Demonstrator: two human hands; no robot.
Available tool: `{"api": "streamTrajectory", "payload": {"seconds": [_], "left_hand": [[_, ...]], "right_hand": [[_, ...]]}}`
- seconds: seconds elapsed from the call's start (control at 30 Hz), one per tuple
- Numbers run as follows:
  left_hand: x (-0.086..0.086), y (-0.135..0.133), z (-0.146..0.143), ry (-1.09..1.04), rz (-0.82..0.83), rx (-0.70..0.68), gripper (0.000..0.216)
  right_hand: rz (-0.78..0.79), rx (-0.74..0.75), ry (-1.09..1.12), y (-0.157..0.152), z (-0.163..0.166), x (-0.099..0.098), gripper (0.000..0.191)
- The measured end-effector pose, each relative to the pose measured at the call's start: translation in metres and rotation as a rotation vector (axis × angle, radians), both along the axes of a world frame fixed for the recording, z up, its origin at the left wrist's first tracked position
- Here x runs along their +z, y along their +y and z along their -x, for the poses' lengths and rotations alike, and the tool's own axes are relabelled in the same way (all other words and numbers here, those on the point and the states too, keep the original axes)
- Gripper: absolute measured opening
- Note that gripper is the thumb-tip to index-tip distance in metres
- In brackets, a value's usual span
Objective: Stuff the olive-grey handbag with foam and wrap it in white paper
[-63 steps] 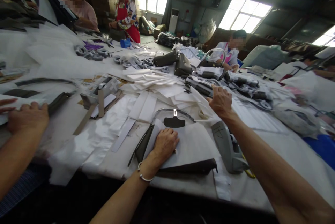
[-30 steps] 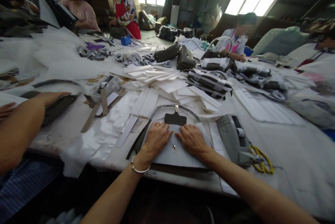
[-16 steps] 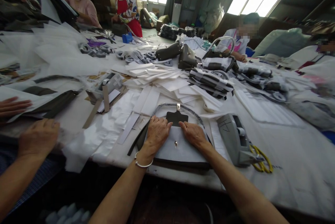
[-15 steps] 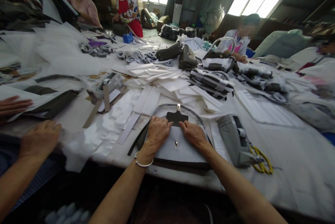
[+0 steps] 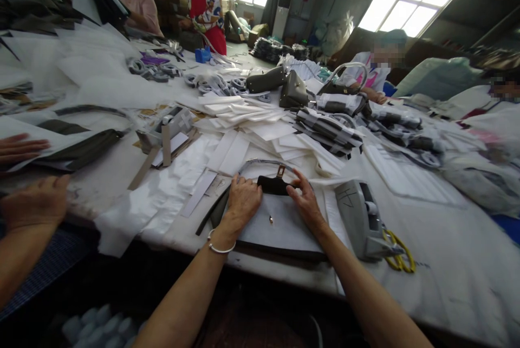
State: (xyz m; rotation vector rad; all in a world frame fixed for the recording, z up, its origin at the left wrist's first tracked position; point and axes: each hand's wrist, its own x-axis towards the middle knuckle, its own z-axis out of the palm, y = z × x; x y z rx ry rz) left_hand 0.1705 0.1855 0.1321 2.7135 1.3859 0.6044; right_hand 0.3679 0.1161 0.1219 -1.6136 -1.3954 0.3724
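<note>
A dark handbag (image 5: 280,253) lies flat at the table's front edge, with a white sheet (image 5: 260,229) over its face. A small metal turn-lock post (image 5: 271,219) pokes through the sheet. At the top edge sits a dark closure tab (image 5: 273,185) with a metal clasp plate (image 5: 280,171); the wrapped handle (image 5: 260,162) arches behind it. My left hand (image 5: 242,200) is closed over the bag's top edge, left of the tab. On the other side, my right hand (image 5: 305,199) grips the tab's right end, thumb in front and index finger raised behind; its other fingertips are hidden.
A grey tape dispenser (image 5: 357,220) and yellow-handled scissors (image 5: 400,253) lie right of the bag. Beyond it are white paper sheets (image 5: 264,128) and wrapped bags (image 5: 325,131). A co-worker's hands (image 5: 34,204) work at another bag (image 5: 93,150) on the left. Another dispenser (image 5: 173,123) stands nearby.
The tab has tipped up and looks shorter, its clasp turned. My right hand's fingers have risen and spread around its end. The co-worker's nearer hand has moved left.
</note>
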Motion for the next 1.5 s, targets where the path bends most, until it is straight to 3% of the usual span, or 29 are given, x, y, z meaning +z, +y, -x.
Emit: {"api": "streamTrajectory", "payload": {"seconds": [0.1, 0.2, 0.37, 0.53, 0.6, 0.7, 0.77, 0.83, 0.97, 1.13, 1.37, 1.5], "left_hand": [[-0.003, 0.002, 0.001, -0.007, 0.002, 0.029, 0.029], [-0.006, 0.003, 0.002, -0.026, 0.013, 0.080, 0.027], [-0.008, 0.006, 0.003, -0.115, 0.023, 0.107, 0.030], [0.000, 0.009, 0.008, -0.275, 0.017, 0.097, 0.024], [0.010, 0.006, 0.010, -0.341, 0.019, -0.011, 0.018], [0.028, -0.011, 0.015, -0.434, 0.135, -0.393, 0.014], [0.036, -0.028, 0.021, -0.389, 0.250, -0.630, 0.017], [0.038, -0.047, 0.028, -0.269, 0.297, -0.726, 0.016], [0.025, -0.078, 0.044, -0.165, 0.230, -0.670, 0.023], [0.007, -0.090, 0.046, -0.188, 0.194, -0.529, 0.031], [0.008, -0.096, 0.040, -0.111, 0.122, -0.499, 0.035], [0.009, -0.102, 0.039, -0.045, 0.098, -0.466, 0.039]], "right_hand": [[-0.025, 0.148, 0.006, -0.007, 0.001, 0.008, 0.037], [-0.004, 0.251, -0.121, -0.012, 0.004, 0.013, 0.043], [0.014, 0.310, -0.269, -0.014, 0.010, 0.014, 0.028], [0.026, 0.374, -0.298, -0.012, 0.011, 0.013, 0.025], [0.042, 0.387, -0.301, -0.012, 0.011, 0.014, 0.024], [0.043, 0.394, -0.302, -0.013, 0.010, 0.013, 0.023], [0.028, 0.394, -0.307, -0.013, 0.010, 0.013, 0.022], [0.018, 0.390, -0.315, -0.013, 0.010, 0.012, 0.021], [0.013, 0.386, -0.313, -0.014, 0.010, 0.011, 0.027], [0.025, 0.401, -0.341, -0.014, 0.010, 0.008, 0.032], [0.010, 0.417, -0.431, -0.014, 0.012, 0.018, 0.026], [0.039, 0.587, -0.451, -0.017, 0.012, 0.033, 0.007]]}}
